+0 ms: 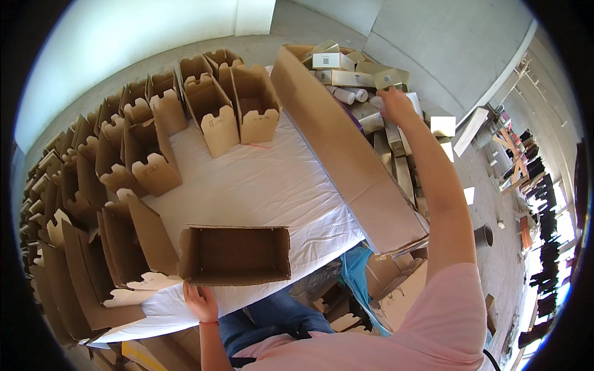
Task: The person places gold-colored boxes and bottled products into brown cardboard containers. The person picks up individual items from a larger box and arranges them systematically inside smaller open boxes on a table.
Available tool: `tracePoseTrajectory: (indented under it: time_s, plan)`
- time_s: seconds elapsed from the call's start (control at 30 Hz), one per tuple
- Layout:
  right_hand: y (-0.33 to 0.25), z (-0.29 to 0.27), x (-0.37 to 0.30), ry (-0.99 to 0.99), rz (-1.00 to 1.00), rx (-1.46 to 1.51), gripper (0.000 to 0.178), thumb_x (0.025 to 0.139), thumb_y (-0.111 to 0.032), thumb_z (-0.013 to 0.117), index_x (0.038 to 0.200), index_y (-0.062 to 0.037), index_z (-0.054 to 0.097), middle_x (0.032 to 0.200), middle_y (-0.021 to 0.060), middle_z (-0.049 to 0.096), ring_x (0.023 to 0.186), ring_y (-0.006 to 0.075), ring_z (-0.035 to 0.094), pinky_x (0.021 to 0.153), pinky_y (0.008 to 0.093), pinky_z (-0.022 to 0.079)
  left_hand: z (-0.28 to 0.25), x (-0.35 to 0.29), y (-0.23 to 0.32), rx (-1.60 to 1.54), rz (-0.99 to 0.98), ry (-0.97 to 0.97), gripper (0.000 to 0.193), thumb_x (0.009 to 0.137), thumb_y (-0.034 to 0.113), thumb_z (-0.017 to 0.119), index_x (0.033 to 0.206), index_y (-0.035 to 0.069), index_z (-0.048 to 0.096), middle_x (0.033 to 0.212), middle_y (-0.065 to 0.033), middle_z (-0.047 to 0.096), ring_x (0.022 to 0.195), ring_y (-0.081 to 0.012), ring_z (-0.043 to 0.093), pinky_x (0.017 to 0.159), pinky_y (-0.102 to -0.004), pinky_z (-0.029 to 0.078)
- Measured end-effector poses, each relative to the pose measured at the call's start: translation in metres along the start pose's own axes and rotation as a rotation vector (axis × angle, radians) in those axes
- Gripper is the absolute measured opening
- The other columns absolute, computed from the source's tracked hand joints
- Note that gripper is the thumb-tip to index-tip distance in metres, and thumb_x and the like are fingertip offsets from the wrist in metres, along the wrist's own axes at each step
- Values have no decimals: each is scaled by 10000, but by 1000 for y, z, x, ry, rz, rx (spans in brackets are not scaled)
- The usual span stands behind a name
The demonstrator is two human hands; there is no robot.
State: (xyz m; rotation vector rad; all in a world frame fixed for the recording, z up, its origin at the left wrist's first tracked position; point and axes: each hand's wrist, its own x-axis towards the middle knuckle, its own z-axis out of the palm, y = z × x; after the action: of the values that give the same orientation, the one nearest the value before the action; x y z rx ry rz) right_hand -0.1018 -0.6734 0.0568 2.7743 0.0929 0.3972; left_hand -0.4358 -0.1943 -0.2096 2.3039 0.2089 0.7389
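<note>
An open-topped brown cardboard box (237, 283) stands at the near edge of the white-covered table (272, 179). Its near left corner is at the fingers of my left hand (202, 303), which grip the edge there. My right arm stretches far out to the right, over a long, large carton (346, 154) full of goods. Inside it, my right hand (394, 105) has its fingers bent down among white bottles (343, 94) and a gold small box (391, 78). What those fingers close on is mostly hidden.
Rows of open cardboard boxes (145, 161) fill the table's left side and far edge. More white-and-gold small boxes (334, 60) lie in the large carton. Below the table edge are a blue plastic bag (356, 272) and cardboard pieces (396, 290). A dark bucket (484, 235) stands on the floor at right.
</note>
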Motion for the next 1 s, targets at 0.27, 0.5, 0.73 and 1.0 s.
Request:
tracePoseTrajectory:
  time_s: [0.27, 0.5, 0.73, 1.0]
  plan:
    - [24, -98, -116, 189, 7, 956, 482, 703, -93, 597, 1182, -53, 547, 1090, 104, 601, 926, 214, 602, 762, 329, 490, -2, 6, 11, -131, -54, -58, 167, 849, 55, 500, 979, -30, 561, 937, -210, 568, 866, -389, 529, 793, -414, 431]
    - [-92, -96, -264, 86, -145, 1909, 622, 693, -320, 671, 1217, -29, 508, 1127, 67, 576, 969, 171, 584, 756, 306, 529, -38, -20, 50, -632, -42, 51, 182, 887, 117, 521, 1022, -1, 547, 980, -108, 563, 922, -216, 558, 822, -308, 432]
    - [-252, -45, -361, -608, -298, 2245, 548, 761, -210, 663, 1242, -16, 487, 1116, 72, 578, 1022, 165, 551, 841, 302, 464, -79, -21, 135, -1479, -233, -215, 588, 876, 330, 580, 1311, 18, 335, 1329, -175, 411, 1213, -294, 440, 994, -398, 355]
    - [-303, -24, -388, -216, -64, 1932, 193, 829, -43, 590, 1008, -5, 651, 928, 60, 598, 765, 127, 557, 670, 226, 437, -153, -29, 75, -1376, -311, 170, 551, 874, 471, 528, 1229, 61, 433, 1286, -158, 458, 1219, -302, 424, 1038, -425, 324]
